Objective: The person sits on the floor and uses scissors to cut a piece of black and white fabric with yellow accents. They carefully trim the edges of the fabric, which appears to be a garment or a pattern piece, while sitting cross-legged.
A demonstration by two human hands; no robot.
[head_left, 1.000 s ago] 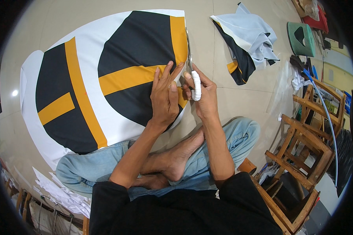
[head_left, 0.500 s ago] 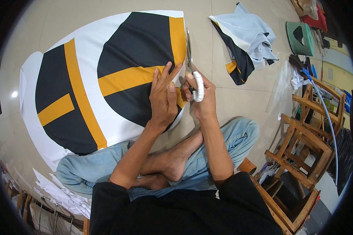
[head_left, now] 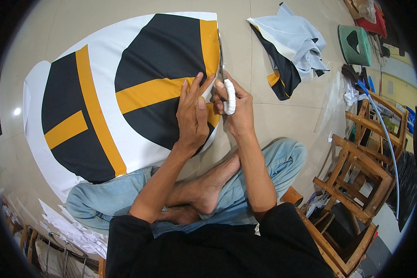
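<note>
A large sheet of printed fabric point(head_left: 106, 88), white with black rounded shapes and orange-yellow bands, lies spread on the floor before my crossed legs. My left hand point(head_left: 192, 113) rests on it palm down, fingers stretched out, close to its right edge. In my right hand point(head_left: 238, 106) is a pair of scissors point(head_left: 229, 96) whose handle is wrapped in white. Their blades point away from me along the fabric's right edge, against the orange-yellow band. The fabric partly hides the lower blade.
A crumpled piece of grey, black and yellow fabric point(head_left: 294, 46) lies at the far right. Beyond it stands a green plastic stool point(head_left: 354, 45). Wooden frames point(head_left: 356, 171) crowd the right side. White scraps point(head_left: 74, 231) are heaped at the lower left.
My right hand has shifted slightly left with the scissors, bringing the blades onto the fabric's edge. My left hand and the fabric stay almost where they were.
</note>
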